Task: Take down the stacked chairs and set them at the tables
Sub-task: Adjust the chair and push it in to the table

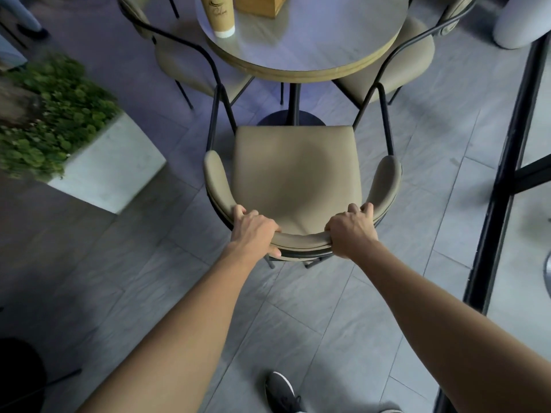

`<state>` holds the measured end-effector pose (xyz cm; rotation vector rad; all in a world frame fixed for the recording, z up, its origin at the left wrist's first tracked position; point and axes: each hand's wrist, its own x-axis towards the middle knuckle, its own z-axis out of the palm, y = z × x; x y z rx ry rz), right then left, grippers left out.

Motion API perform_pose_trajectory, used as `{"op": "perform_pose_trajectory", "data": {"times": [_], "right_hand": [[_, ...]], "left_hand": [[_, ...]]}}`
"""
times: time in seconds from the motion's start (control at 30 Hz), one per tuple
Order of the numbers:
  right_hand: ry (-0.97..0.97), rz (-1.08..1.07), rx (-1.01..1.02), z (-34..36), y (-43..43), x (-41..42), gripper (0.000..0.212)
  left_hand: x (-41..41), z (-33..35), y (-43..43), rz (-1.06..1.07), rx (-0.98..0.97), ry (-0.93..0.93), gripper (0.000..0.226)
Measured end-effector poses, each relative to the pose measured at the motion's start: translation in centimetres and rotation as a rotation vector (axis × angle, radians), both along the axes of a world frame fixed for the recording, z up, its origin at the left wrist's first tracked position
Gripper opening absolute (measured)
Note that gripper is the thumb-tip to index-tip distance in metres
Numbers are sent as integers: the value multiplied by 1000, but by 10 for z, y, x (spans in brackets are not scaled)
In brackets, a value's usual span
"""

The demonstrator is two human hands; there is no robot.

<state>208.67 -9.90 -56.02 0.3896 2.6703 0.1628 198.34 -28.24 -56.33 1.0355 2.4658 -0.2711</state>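
Grips chair (295,174) backrest with left hand (256,231) and right hand (348,231), 1 per corner, likely for straight steering. Sits on floor (149,278) just short of table (298,73), between 2 placed chairs (187,65).

I see on my screen the left hand (253,231) and right hand (348,231) on bare forearms, and one dark grey sport shoe (281,391) with a white sole edge.
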Motion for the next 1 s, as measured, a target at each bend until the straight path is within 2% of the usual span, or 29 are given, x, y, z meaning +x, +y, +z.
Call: {"op": "perform_pose_trajectory", "data": {"times": [0.33,1.0], "right_hand": [[0,-25,-39,5,-1,-1,18],[78,-8,-39,-2,5,-4,10]], "left_hand": [[-6,1,-1,-46,-12,-19,57],[-9,-5,5,4,-36,3,57]]}}
